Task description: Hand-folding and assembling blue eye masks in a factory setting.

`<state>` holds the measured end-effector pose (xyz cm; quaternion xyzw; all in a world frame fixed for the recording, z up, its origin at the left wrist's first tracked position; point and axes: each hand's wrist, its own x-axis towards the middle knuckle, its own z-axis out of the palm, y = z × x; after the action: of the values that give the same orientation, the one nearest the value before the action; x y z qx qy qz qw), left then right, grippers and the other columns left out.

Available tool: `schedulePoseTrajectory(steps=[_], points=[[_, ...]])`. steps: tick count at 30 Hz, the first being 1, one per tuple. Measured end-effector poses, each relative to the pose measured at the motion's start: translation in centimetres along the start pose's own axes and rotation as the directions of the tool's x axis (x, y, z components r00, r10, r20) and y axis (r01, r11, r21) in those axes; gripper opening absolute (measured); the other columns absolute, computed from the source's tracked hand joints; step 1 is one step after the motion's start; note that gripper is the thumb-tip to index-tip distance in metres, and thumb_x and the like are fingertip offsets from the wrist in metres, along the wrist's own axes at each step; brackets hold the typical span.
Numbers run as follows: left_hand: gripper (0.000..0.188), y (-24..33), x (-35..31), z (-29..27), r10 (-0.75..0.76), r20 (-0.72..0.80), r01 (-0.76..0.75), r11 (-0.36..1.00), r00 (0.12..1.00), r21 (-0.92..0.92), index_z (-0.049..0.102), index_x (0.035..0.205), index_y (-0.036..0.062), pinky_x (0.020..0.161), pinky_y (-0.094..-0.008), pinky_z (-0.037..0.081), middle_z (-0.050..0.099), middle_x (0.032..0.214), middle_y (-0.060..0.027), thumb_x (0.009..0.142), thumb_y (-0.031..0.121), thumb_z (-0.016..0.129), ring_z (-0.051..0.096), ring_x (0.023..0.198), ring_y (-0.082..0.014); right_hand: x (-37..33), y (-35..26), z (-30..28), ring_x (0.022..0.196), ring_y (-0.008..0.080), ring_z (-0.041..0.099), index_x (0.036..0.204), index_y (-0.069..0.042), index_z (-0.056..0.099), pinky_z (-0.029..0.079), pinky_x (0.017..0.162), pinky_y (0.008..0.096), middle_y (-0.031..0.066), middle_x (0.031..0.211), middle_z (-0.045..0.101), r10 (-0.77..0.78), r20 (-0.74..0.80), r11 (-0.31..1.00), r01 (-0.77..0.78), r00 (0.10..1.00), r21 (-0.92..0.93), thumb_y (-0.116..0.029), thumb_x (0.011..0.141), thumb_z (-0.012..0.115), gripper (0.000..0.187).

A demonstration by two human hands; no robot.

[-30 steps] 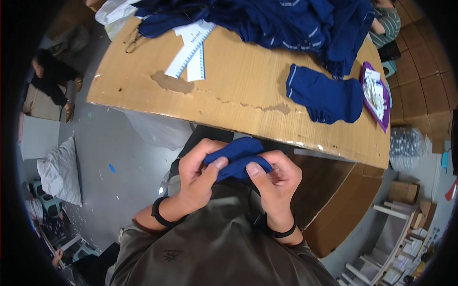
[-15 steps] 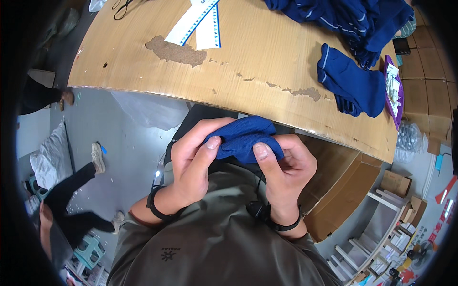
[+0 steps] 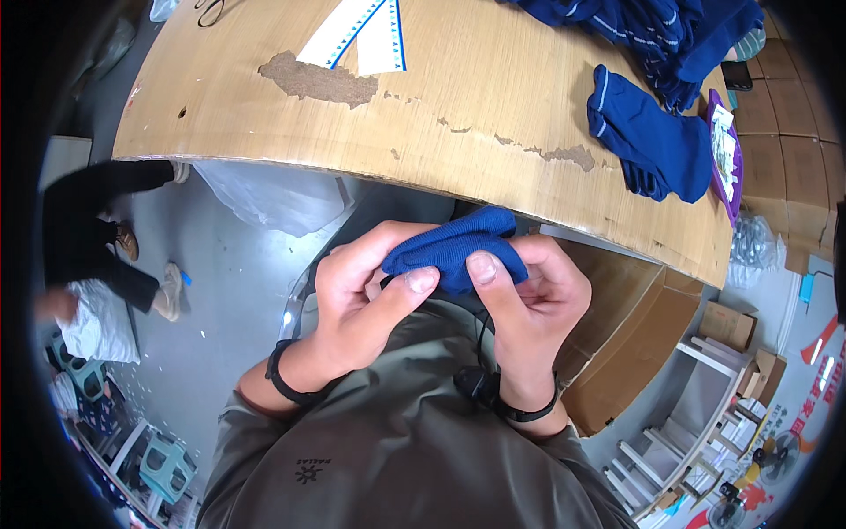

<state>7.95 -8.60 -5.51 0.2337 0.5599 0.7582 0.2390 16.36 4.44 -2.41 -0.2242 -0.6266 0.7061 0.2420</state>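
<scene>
Blue knit piece (image 3: 458, 249): held between both hands, table (image 3: 388, 145) beyond the grip.
Left hand (image 3: 363, 295): pinching its left end.
Right hand (image 3: 542, 295): thumb pressing its right part.
Step in hand: apparently working the fold; from where I stand, fingers beneath are hidden.
Next move calls for: even thumb pressure.

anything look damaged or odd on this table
Yes, the wooden tabletop is damaged: its smooth surface is missing in a ragged brown patch near the front edge, left of centre. Smaller chips trail right to another worn spot. A dark mark farther left may be a hole.
</scene>
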Motion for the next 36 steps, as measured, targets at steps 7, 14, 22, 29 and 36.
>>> schedulePoseTrajectory(steps=[7, 14, 22, 29, 36], points=[[0.043, 0.8, -0.3, 0.7, -0.154, -0.004, 0.154, 0.988, 0.988, -0.010, 0.059, 0.111, -0.0084, 0.076, -0.0245, 0.044, 0.064, 0.095, -0.0060, 0.083, 0.022, 0.071, 0.054, 0.084, -0.0089, -0.2, 0.5, -0.4, 0.073, 0.0039, 0.060, 0.087, 0.004, 0.067, 0.049, 0.066, 0.0202, 0.0039, 0.079, 0.069, -0.036, 0.002, 0.991, 0.036, 0.999, -0.132, -0.002, 0.081, 0.077, 0.013], [0.037, 0.7, -0.5, 0.4, -0.081, -0.015, 0.082, 0.995, 0.997, 0.050, 0.060, 0.110, -0.0093, 0.077, -0.0234, 0.044, 0.064, 0.094, -0.0057, 0.085, 0.018, 0.066, 0.054, 0.083, -0.0085, -0.1, 1.0, -0.3, 0.069, 0.0107, 0.063, 0.086, 0.002, 0.069, 0.049, 0.065, 0.0236, 0.0074, 0.077, 0.070, -0.205, 0.041, 0.947, 0.209, 0.978, -0.245, 0.000, 0.075, 0.080, 0.015], [0.027, 0.0, -0.6, -0.1, -0.014, 0.000, 0.014, 0.999, 1.000, 0.038, 0.062, 0.111, -0.0075, 0.069, -0.0205, 0.044, 0.068, 0.092, -0.0071, 0.091, 0.009, 0.058, 0.058, 0.078, -0.0067, 0.5, 1.2, -1.7, 0.098, 0.0211, 0.061, 0.085, -0.003, 0.071, 0.048, 0.084, 0.0323, 0.0146, 0.115, 0.062, -0.334, 0.121, 0.866, 0.355, 0.935, -0.353, -0.005, 0.068, 0.084, 0.021], [0.027, 0.2, -0.5, 0.2, 0.007, 0.012, -0.008, 0.999, 1.000, 0.034, 0.062, 0.110, -0.0077, 0.067, -0.0208, 0.043, 0.067, 0.088, -0.0073, 0.090, 0.010, 0.058, 0.057, 0.075, -0.0070, 0.2, 1.2, -2.2, 0.101, 0.0155, 0.062, 0.114, 0.002, 0.060, 0.048, 0.089, 0.0289, 0.0123, 0.111, 0.066, -0.138, 0.180, 0.982, 0.158, 0.974, -0.102, -0.003, 0.073, 0.081, 0.046], [0.026, 0.2, -0.5, -0.2, 0.007, 0.112, -0.021, 0.991, 0.994, 0.129, 0.063, 0.107, -0.0065, 0.064, -0.0214, 0.045, 0.068, 0.083, -0.0073, 0.090, 0.013, 0.059, 0.059, 0.070, -0.0079, 0.1, 1.1, -2.6, 0.079, 0.0144, 0.066, 0.098, 0.003, 0.068, 0.052, 0.073, 0.0258, 0.0123, 0.090, 0.070, -0.227, 0.148, 0.959, 0.248, 0.963, -0.139, -0.002, 0.072, 0.081, 0.030]])
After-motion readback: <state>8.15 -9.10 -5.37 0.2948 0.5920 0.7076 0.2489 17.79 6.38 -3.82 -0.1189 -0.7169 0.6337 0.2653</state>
